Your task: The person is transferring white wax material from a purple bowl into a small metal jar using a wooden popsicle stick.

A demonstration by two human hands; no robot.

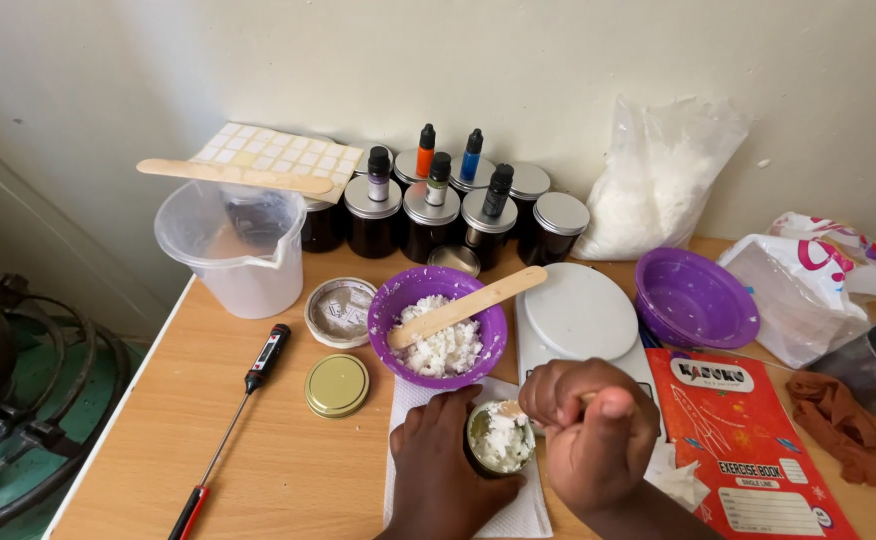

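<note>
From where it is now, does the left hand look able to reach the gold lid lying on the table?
Probably yes. The left hand is busy steadying the small jar, but the gold lid lies just beyond it on bare table, with nothing between them.

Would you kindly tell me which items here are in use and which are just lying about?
In use: left hand, right hand, small jar, purple bowl of white paste.

Lying about: thermometer, gold lid, empty purple bowl, red notebook, clear jug.

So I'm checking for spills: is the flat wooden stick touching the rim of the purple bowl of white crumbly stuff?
Touching. The head view shows the flat wooden stick lying across the purple bowl, resting on its upper right rim.
</note>
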